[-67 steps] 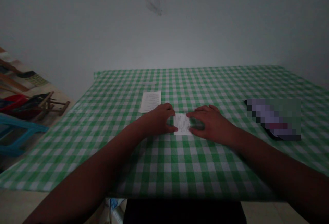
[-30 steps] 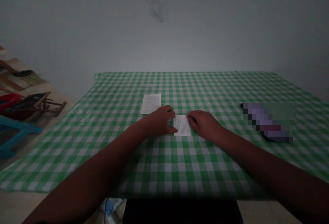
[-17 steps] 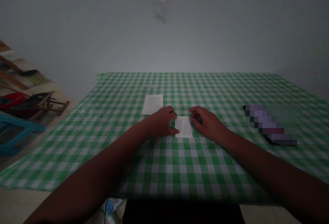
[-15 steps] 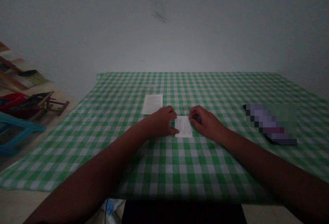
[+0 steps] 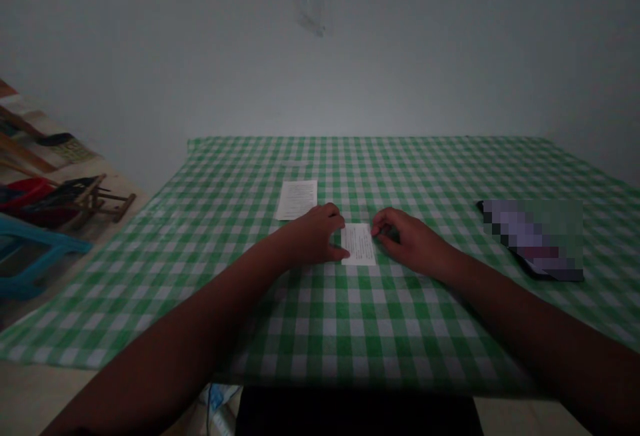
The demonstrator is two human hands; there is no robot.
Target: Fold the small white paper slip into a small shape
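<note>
- The table [image 5: 320,329], under its green-and-white checked cloth, was the widest thing there and gave the small paper a flat bed; working well seemed to mean keeping the paper down against it.
- What looked like a phone [image 5: 525,239], its face blurred out, lay well apart on the right, leaving room for the right wrist.
- The left hand [image 5: 317,233] was half open, thumb and forefinger spread along the paper's left edge, one near each corner. That spread looked a sound way to brace the paper, provided the pressure was even and light.
- The right hand [image 5: 405,239] was curled at the opposite edge, thumb and forefinger close together near the far right corner. Whether they pinched the paper could not be told; a soft touch there seemed best, since a tug might have creased or skewed it.
- The larger paper [image 5: 297,199], printed, lay beyond the left hand, best left unbrushed by that wrist.
- The small paper [image 5: 359,244], also printed, lay between the hands, its edges roughly straight to the checks, which served as a handy guide for squareness.
</note>
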